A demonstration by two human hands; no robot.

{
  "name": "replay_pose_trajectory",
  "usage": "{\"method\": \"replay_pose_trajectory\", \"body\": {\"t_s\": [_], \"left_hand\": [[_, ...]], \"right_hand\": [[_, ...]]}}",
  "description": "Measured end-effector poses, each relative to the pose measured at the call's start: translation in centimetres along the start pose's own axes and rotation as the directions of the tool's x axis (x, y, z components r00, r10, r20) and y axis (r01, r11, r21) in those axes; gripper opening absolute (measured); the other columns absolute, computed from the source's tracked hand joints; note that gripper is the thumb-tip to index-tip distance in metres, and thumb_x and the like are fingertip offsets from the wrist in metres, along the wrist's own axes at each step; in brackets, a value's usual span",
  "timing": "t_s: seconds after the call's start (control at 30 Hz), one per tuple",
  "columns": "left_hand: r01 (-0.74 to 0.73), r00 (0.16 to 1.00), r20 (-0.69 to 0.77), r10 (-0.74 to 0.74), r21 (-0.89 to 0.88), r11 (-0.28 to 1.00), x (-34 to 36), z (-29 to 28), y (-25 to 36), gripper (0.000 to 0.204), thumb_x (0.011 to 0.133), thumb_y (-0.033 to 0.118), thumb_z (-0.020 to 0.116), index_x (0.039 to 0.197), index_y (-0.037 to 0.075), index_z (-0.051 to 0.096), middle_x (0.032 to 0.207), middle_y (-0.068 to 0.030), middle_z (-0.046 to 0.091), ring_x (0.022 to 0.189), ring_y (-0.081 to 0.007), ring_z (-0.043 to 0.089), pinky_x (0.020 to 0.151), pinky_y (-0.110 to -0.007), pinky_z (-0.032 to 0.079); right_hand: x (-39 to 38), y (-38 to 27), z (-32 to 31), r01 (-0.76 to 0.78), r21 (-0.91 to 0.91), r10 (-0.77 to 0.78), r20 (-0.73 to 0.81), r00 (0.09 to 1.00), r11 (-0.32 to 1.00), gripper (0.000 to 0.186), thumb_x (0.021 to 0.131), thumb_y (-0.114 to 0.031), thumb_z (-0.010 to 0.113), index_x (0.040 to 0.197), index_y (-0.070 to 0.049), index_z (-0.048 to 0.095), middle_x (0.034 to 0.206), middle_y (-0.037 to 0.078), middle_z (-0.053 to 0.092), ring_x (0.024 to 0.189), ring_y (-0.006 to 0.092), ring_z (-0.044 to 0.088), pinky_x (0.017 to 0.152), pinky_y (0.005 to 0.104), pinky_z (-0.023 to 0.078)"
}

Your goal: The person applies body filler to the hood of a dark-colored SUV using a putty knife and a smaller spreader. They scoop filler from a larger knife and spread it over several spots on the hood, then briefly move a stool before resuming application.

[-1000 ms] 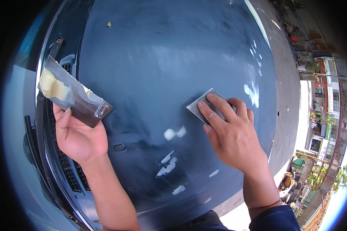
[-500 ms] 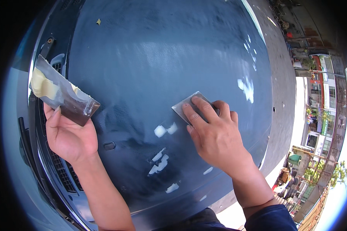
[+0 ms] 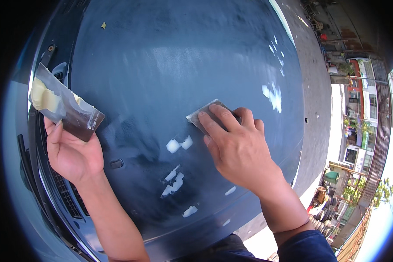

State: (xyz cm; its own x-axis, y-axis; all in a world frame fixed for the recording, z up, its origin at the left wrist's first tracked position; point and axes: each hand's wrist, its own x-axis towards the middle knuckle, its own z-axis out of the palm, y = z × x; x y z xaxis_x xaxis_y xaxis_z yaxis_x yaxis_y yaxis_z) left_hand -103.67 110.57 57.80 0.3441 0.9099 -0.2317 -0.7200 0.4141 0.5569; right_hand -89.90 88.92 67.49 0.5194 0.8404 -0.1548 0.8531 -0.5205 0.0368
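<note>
My left hand is palm up at the left, thumb and fingers closed on a flat putty plate. A thick lump of cream putty sits on the plate's far left end, with smears along its upper edge. My right hand grips a thin metal putty spreader, fingers laid over its face. The spreader is tilted over the middle of a dark blue-grey car hood; whether its edge touches I cannot tell. Pale filler patches lie on the hood below it.
More pale patches mark the hood's right side. A yellowish scrap lies at the far left. Along the left run the grille vents and a wiper. Beyond the hood's right edge are grey pavement and a green container.
The whole view has shifted slightly, so hood and hands sit a little further left. The right hand's spreader has tilted slightly; both hands keep their holds.
</note>
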Motion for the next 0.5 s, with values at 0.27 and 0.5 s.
{"method": "replay_pose_trajectory", "body": {"t_s": [0.27, 0.5], "left_hand": [[0.005, 1.0, -0.008, -0.005, 0.009, 1.0, 0.0, -0.2, 0.0, 0.049, 0.086, 0.009, 0.046, 0.134, 0.005, 0.042, 0.13, -0.0114, 0.05, 0.122, -0.0259, 0.047, 0.103, -0.044, 0.034], [-0.032, 0.997, -0.061, 0.036, 0.068, 0.997, -0.2, 1.0, -0.3, 0.048, 0.086, 0.008, 0.045, 0.134, 0.004, 0.042, 0.132, -0.0125, 0.049, 0.125, -0.0267, 0.044, 0.106, -0.044, 0.031]], "right_hand": [[-2.2, 0.7, -1.0, 0.004, -0.012, -0.002, 0.134, 0.991, 1.0, 0.035, 0.081, -0.017, 0.06, 0.116, -0.012, 0.061, 0.118, 0.005, 0.056, 0.09, 0.0312, 0.051, 0.071, 0.041, 0.041], [-6.3, 0.1, -1.1, -0.047, 0.011, 0.045, 0.107, 0.993, 0.999, 0.042, 0.079, -0.014, 0.063, 0.121, -0.013, 0.059, 0.126, 0.007, 0.052, 0.103, 0.0354, 0.048, 0.081, 0.0427, 0.039]]}}
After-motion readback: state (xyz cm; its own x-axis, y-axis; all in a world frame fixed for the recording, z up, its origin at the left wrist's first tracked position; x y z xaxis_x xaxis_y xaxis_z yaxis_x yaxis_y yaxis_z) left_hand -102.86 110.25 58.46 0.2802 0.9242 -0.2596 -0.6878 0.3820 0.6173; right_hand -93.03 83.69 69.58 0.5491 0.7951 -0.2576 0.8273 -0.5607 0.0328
